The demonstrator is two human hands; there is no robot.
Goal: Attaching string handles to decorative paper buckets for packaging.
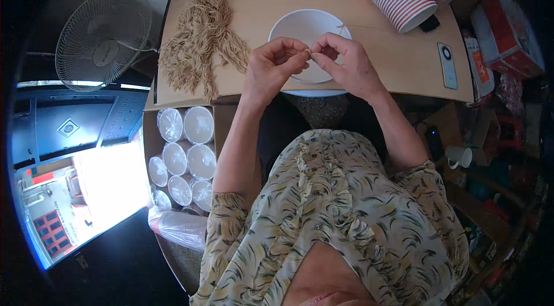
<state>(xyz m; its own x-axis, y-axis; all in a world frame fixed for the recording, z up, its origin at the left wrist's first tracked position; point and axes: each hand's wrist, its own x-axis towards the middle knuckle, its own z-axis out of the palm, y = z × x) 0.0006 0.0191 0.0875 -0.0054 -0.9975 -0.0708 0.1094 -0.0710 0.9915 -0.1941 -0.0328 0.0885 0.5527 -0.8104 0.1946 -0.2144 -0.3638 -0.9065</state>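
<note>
Both my hands meet over a white bowl point(300, 24) near the front edge of the table. My left hand point(272, 68) is closed in a pinch, thumb against forefinger. Facing it, my right hand point(351, 68) pinches too, and the fingertips almost touch. Between them shows a short bit of tan cord point(309, 52); most of it is hidden by the fingers. A thin tan end sticks up behind my right hand at the bowl's rim. To the left of the bowl lies a loose heap of tan cords point(199, 40).
Stacked striped paper cups point(402, 0) lie at the back right, a phone point(446, 66) near the right edge. Below the table's left side stands a box of wrapped cup stacks point(199, 125). A fan point(105, 52) is at far left, a white mug point(460, 157) at lower right.
</note>
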